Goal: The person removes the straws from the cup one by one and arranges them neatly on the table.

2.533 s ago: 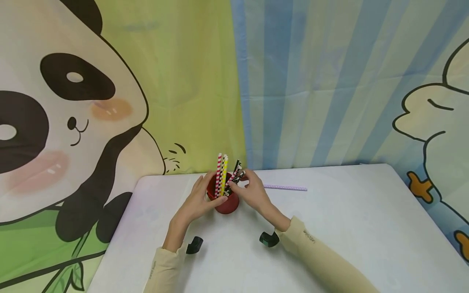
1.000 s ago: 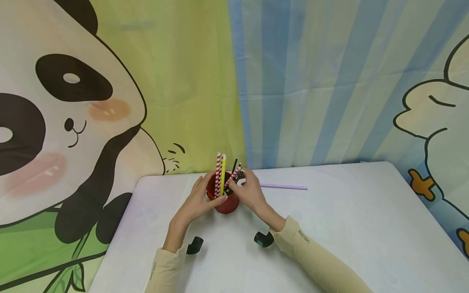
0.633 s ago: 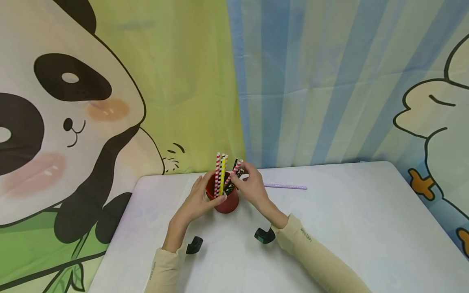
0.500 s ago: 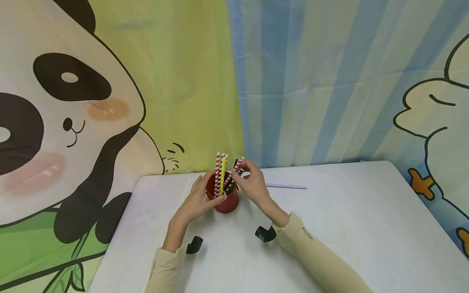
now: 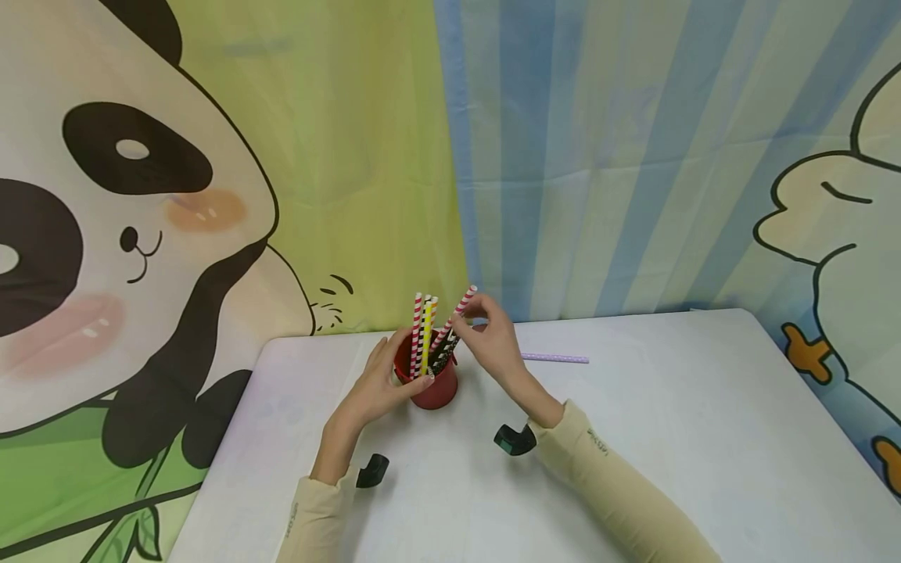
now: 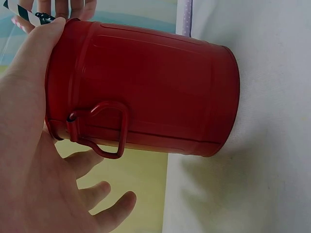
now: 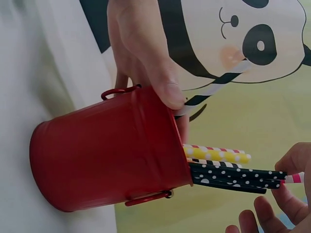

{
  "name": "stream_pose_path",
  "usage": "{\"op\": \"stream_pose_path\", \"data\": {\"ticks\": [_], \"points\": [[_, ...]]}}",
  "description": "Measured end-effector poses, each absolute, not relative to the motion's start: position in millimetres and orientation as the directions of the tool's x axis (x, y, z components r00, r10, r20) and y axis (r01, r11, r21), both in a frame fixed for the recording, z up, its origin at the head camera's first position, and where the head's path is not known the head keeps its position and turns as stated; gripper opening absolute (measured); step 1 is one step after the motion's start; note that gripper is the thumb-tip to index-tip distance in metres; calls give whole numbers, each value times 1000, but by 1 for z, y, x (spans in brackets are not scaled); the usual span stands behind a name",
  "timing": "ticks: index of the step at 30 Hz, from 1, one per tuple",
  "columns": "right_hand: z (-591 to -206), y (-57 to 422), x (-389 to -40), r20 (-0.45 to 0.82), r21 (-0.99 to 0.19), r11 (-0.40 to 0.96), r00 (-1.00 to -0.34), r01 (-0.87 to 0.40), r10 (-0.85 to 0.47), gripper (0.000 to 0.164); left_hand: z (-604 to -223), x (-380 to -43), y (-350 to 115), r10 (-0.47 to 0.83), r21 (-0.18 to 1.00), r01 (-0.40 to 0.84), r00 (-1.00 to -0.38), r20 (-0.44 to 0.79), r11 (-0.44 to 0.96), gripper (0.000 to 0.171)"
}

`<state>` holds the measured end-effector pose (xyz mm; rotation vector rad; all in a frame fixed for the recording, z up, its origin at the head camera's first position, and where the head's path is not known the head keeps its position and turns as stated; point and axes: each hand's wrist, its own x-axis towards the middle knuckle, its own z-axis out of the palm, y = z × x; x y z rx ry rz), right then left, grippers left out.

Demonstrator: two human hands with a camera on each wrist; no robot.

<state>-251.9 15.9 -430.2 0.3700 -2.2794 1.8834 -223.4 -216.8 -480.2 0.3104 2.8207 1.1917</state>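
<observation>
A small red metal bucket stands on the table with several paper straws in it. My left hand holds it by the rim, thumb over the near edge and fingers on the left side, as the left wrist view shows near the wire handle. At the right of the mouth, my right hand pinches a red-and-white striped straw that leans right, its lower part among the others. Black dotted straws lie just beside those fingertips. A yellow dotted straw and striped ones stand at the left.
A lilac dotted straw lies on the white table right of the bucket. A printed curtain hangs close behind the table's back edge. Black wrist cameras sit below both hands.
My right hand has gone from the bundle of dark straws to the red-and-white striped straw and drawn it up and to the right. The left hand has stayed on the bucket.
</observation>
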Motion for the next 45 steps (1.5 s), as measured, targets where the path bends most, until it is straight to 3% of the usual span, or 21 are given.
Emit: {"op": "stream_pose_path", "data": {"ticks": [14, 36, 45], "points": [[-411, 30, -255, 250, -958, 129, -966, -256, -61, 23, -482, -223, -217, 200, 716, 145, -980, 8, 683, 87], [-392, 48, -254, 343, -936, 79, -939, -343, -17, 21, -482, -223, -217, 185, 720, 118, -983, -15, 684, 88], [-369, 73, -257, 423, -906, -2, -905, -423, 46, 24, -482, -224, -216, 189, 723, 118, -982, -18, 681, 89]]}}
